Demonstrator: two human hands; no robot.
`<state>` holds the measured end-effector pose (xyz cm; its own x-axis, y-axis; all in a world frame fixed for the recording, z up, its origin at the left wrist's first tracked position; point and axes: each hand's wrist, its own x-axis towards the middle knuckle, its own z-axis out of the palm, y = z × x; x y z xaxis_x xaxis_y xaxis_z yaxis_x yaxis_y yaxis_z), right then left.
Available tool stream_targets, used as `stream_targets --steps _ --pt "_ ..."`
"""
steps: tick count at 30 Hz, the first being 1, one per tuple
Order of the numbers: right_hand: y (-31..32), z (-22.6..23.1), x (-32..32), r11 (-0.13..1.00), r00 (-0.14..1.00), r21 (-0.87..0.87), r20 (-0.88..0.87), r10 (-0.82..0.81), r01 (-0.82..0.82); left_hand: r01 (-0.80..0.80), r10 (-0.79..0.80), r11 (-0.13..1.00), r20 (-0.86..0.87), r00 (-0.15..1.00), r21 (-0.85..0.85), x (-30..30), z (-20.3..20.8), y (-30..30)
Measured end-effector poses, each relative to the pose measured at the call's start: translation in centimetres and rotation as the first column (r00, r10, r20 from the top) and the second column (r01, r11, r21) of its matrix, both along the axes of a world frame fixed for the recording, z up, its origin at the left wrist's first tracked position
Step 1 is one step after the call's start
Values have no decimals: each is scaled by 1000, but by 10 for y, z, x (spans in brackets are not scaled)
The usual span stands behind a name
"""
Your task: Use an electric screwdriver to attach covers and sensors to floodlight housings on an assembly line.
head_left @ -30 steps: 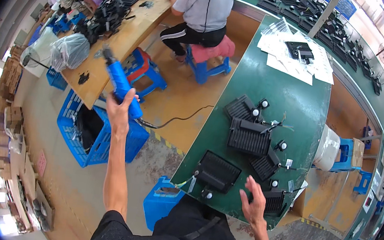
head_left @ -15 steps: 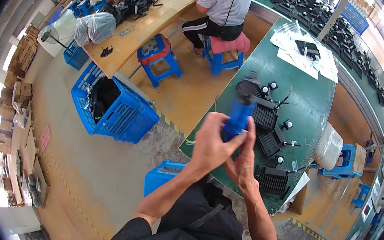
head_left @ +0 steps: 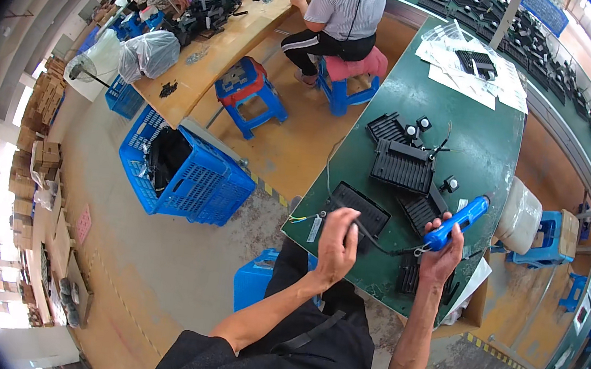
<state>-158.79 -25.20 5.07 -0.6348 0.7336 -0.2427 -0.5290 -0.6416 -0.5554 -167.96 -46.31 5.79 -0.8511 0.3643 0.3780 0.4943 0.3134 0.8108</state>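
My right hand (head_left: pixel 444 252) is wrapped round a blue electric screwdriver (head_left: pixel 457 223), tilted up to the right above the green table. A black cord (head_left: pixel 376 246) runs from the screwdriver's lower end toward my left hand (head_left: pixel 338 246). The fingers of that hand are curled at the cord and seem to pinch it; the grip is partly hidden. Just beyond my left hand lies a black finned lamp housing (head_left: pixel 362 208), with coloured wire ends (head_left: pixel 300 219) beside it. More black housings (head_left: pixel 403 166) with round white-topped sensors (head_left: pixel 451 182) lie farther back.
The green table (head_left: pixel 475 143) carries papers and plastic sheets (head_left: pixel 462 65) at its far end. Left of it stand a blue crate (head_left: pixel 202 174) holding black parts and a blue stool (head_left: pixel 252 279). Another person (head_left: pixel 345 8) sits at a wooden table (head_left: pixel 210 73) ahead.
My hands, which were together on the screwdriver, have parted. The right hand has carried the screwdriver rightward; the left has moved down to the cord. The housing near my left hand now shows.
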Motion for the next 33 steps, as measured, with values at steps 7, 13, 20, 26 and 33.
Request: stream_targets --steps 7,13,20,26,33 --pt "-28 65 -78 967 983 188 -90 -160 174 51 -88 955 -117 989 -292 -44 -59 -31" --pt "-32 66 -113 896 988 417 -90 -124 150 197 -235 743 26 972 -640 -79 -113 12" --pt "-83 23 -103 834 980 552 174 -97 -15 684 -855 387 36 517 -618 -188 -125 -39" --pt "-74 -8 -110 728 934 681 201 -296 84 812 -985 82 77 154 -578 -247 -150 -53" --pt "-42 -1 -40 560 833 748 17 -553 357 664 -884 403 -81 460 -630 -200 -155 -49"
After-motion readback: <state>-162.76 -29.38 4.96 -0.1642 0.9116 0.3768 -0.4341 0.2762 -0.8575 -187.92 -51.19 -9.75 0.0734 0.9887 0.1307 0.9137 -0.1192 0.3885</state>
